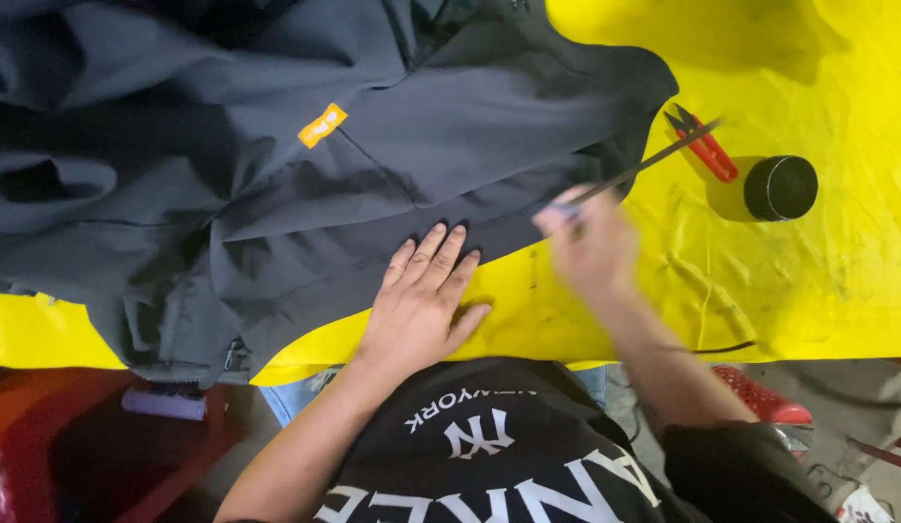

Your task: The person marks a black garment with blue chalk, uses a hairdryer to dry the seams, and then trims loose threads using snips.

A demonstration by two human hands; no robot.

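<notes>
A dark grey garment (276, 165) with a small orange label (322, 125) lies spread over a yellow table cover (809, 281). My left hand (421, 300) presses flat, fingers apart, on the garment's lower edge and the yellow cover. My right hand (591, 247) is blurred by motion just right of it. It grips a thin dark stick-like tool (654, 160) that points up and to the right over the garment's edge.
Red-handled thread snips (704, 145) lie on the yellow cover beside a round black lid or container (780, 188). A red seat (760, 395) shows below the table edge at right. A dark red surface (82, 446) sits at lower left.
</notes>
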